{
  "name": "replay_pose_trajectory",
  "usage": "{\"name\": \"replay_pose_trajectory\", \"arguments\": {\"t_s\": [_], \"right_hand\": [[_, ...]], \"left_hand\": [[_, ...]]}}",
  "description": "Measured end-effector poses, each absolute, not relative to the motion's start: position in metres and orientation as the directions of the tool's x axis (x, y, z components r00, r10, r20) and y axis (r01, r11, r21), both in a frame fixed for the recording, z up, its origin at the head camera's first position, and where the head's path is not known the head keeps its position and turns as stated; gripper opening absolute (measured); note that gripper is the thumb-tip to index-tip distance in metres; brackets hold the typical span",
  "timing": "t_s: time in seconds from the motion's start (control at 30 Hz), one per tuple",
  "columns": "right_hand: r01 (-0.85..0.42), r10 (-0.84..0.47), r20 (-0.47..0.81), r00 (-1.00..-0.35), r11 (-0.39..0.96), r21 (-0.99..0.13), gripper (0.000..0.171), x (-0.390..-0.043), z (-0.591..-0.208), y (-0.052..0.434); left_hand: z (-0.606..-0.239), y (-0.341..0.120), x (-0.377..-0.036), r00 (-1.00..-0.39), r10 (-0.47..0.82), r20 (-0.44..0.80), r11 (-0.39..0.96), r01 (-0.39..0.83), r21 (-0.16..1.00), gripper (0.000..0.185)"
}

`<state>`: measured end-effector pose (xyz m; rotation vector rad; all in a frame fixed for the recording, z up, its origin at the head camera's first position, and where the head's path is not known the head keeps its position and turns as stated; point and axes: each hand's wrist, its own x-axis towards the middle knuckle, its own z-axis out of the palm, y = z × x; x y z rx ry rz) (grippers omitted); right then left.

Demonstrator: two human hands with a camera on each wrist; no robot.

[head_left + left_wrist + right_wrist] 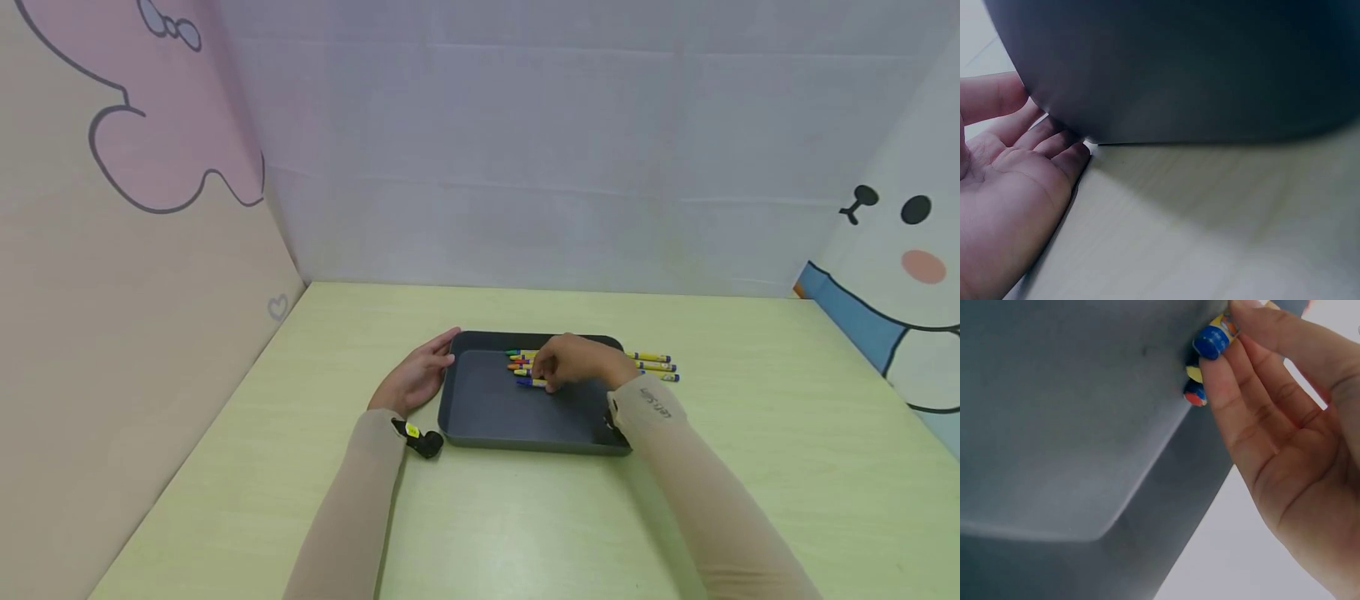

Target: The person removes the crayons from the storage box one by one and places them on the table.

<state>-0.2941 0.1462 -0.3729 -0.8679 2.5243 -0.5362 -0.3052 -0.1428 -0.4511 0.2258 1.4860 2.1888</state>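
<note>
A dark grey rectangular tray point(536, 425) lies on the table. My left hand point(416, 375) rests against its left side, fingers extended along the rim near the far corner. The left wrist view shows the thumb touching the outer wall while the other fingertips are hidden behind the tray's edge. Over the tray, my right hand point(577, 360) pinches a blue crayon point(524, 382) between thumb and fingers. Its blue end point(1213, 341) sticks out in the right wrist view. Beyond it in the tray are several crayons point(513, 367) with green, orange and yellow tips, partly covered by the hand.
Several yellow-wrapped crayons point(654, 367) lie side by side past the tray's right edge. The pale wooden table point(517, 525) extends around the tray. A plain white backdrop point(480, 167) stands behind, with cartoon-printed panels at the left and right.
</note>
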Motion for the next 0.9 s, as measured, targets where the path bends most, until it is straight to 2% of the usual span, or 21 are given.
{"name": "replay_pose_trajectory", "arguments": {"t_s": [0.43, 0.9], "right_hand": [[-0.475, -0.63, -0.242, -0.738, 0.74, -0.476, 0.022, -0.295, -0.352, 0.163], [-0.44, -0.577, -0.212, -0.789, 0.77, -0.462, 0.024, -0.296, -0.34, 0.199]], "left_hand": [[-0.449, -0.142, -0.305, -0.872, 0.47, -0.136, -0.298, -0.302, 0.905, 0.063], [-0.449, -0.141, -0.304, -0.878, 0.456, -0.146, -0.312, -0.312, 0.897, 0.062]]}}
